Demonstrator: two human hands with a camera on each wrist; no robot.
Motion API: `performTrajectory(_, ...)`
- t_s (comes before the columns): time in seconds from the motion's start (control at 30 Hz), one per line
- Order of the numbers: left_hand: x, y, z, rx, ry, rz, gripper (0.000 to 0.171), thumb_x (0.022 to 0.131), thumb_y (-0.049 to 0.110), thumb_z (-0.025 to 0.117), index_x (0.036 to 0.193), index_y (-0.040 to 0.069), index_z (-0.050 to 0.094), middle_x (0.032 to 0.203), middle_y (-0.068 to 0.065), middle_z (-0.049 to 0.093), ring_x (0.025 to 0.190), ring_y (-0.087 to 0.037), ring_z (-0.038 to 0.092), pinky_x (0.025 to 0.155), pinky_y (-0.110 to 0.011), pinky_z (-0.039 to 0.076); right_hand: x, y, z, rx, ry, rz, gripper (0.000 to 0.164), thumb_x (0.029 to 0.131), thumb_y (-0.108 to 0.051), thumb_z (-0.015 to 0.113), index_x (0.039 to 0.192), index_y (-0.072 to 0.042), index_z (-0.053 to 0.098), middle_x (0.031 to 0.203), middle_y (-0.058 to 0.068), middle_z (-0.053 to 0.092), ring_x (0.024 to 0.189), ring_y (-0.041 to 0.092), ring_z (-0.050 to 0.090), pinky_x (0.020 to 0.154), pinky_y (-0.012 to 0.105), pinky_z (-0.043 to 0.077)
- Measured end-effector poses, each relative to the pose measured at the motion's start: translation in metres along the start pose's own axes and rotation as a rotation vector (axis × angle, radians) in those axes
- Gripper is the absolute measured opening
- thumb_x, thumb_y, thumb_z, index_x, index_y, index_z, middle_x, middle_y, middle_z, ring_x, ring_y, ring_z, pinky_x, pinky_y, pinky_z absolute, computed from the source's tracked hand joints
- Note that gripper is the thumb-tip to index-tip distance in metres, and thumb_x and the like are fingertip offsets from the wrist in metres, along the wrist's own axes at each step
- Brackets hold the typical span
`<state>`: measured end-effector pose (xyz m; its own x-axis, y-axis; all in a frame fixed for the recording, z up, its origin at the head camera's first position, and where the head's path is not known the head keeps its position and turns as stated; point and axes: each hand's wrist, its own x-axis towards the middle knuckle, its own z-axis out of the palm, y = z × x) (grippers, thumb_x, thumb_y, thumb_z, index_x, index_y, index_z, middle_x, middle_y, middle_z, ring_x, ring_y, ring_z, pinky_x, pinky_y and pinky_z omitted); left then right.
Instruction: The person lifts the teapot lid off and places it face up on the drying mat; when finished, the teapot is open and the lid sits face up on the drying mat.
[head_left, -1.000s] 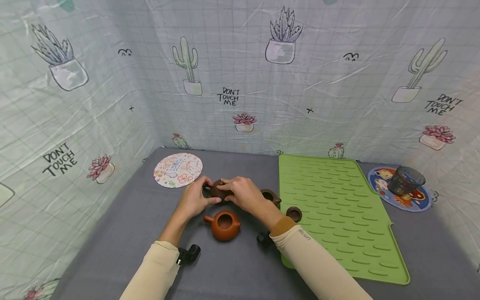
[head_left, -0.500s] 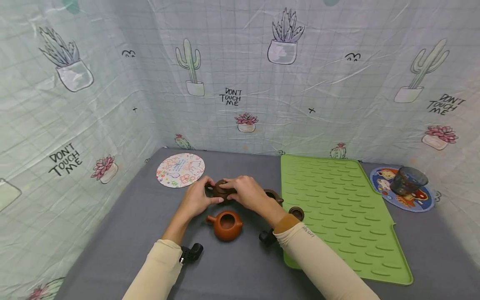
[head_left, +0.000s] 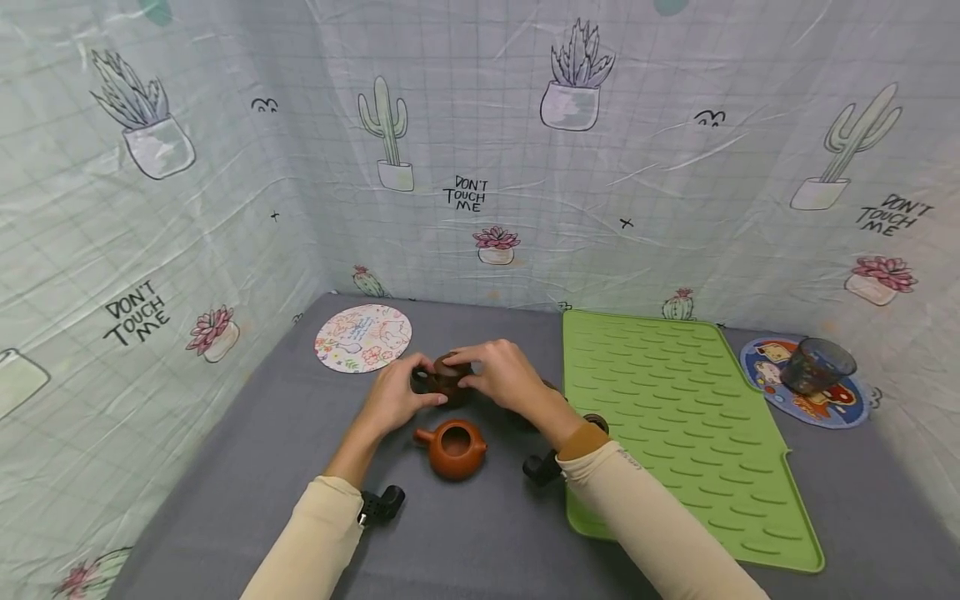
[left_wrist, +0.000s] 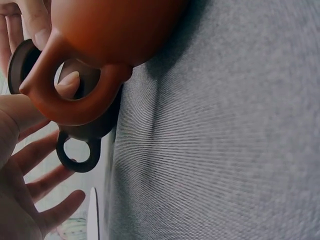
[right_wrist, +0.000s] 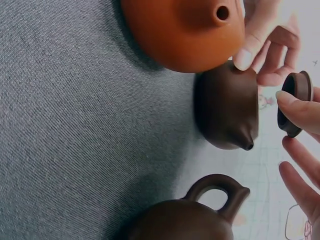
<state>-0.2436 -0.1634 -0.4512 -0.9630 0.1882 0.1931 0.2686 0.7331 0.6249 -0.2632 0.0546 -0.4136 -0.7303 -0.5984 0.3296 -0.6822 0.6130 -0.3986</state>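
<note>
A dark brown teapot [head_left: 450, 393] stands on the grey tabletop, its handle toward my left hand [head_left: 396, 395]. That hand steadies the pot, thumb against the near side and fingers beyond it. My right hand [head_left: 501, 375] pinches the teapot's lid [right_wrist: 303, 86] between thumb and fingers; in the right wrist view the lid is apart from the pot and tilted on edge. Nearer to me sits an orange-brown teapot [head_left: 456, 454] without a lid, spout to the right. Another dark teapot [right_wrist: 182, 222] stands to the right, mostly hidden by my right forearm in the head view.
A green ridged mat [head_left: 675, 450] covers the right side, with a small dark round piece [head_left: 598, 422] at its left edge. Behind on the right, a glass cup [head_left: 817, 365] stands on a blue coaster [head_left: 840, 412]. A floral round mat [head_left: 363, 337] lies back left.
My right hand has lifted the lid off the dark teapot, moving slightly up and to the right. My left hand stays at the pot. The head view has shifted slightly.
</note>
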Motion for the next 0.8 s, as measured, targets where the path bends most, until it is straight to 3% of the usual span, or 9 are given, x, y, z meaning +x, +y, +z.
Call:
performTrajectory(0.17, 0.001, -0.001, 0.000, 0.013, 0.005, 0.034, 0.037, 0.077, 0.022, 0.090, 0.108, 0.012, 0.071, 0.112, -0.008, 0.075, 0.110, -0.032, 0.067, 0.097, -0.051, 0.051, -0.002, 0.000, -0.007, 0.010, 0.040, -0.006, 0.041, 0.083, -0.011, 0.084, 0.122, -0.023, 0.076, 0.126, 0.000, 0.075, 0.106, 0.021, 0.075, 0.084, 0.037, 0.061)
performTrajectory(0.5, 0.001, 0.001, 0.000, 0.034, 0.013, 0.024, 0.036, 0.076, 0.022, 0.091, 0.106, 0.013, 0.073, 0.110, -0.007, 0.075, 0.110, -0.032, 0.067, 0.097, -0.051, 0.050, -0.004, 0.000, -0.013, 0.044, 0.073, -0.006, 0.043, 0.088, -0.010, 0.079, 0.128, -0.022, 0.073, 0.127, 0.000, 0.075, 0.110, 0.020, 0.074, 0.086, 0.036, 0.061)
performTrajectory(0.63, 0.001, 0.002, -0.001, 0.030, 0.011, 0.013, 0.036, 0.076, 0.021, 0.091, 0.106, 0.013, 0.073, 0.111, -0.008, 0.075, 0.109, -0.032, 0.066, 0.098, -0.051, 0.050, -0.006, 0.000, -0.015, 0.064, 0.069, 0.014, 0.043, 0.090, -0.011, 0.077, 0.131, -0.021, 0.071, 0.127, 0.002, 0.075, 0.102, 0.019, 0.076, 0.078, 0.035, 0.060)
performTrajectory(0.8, 0.001, 0.001, -0.001, 0.028, 0.008, 0.000, 0.037, 0.075, 0.022, 0.091, 0.106, 0.014, 0.073, 0.111, -0.008, 0.075, 0.108, -0.031, 0.066, 0.098, -0.050, 0.049, -0.011, 0.002, -0.017, 0.098, 0.063, 0.053, 0.042, 0.092, -0.010, 0.075, 0.132, -0.016, 0.070, 0.123, 0.007, 0.076, 0.100, 0.021, 0.076, 0.079, 0.034, 0.060)
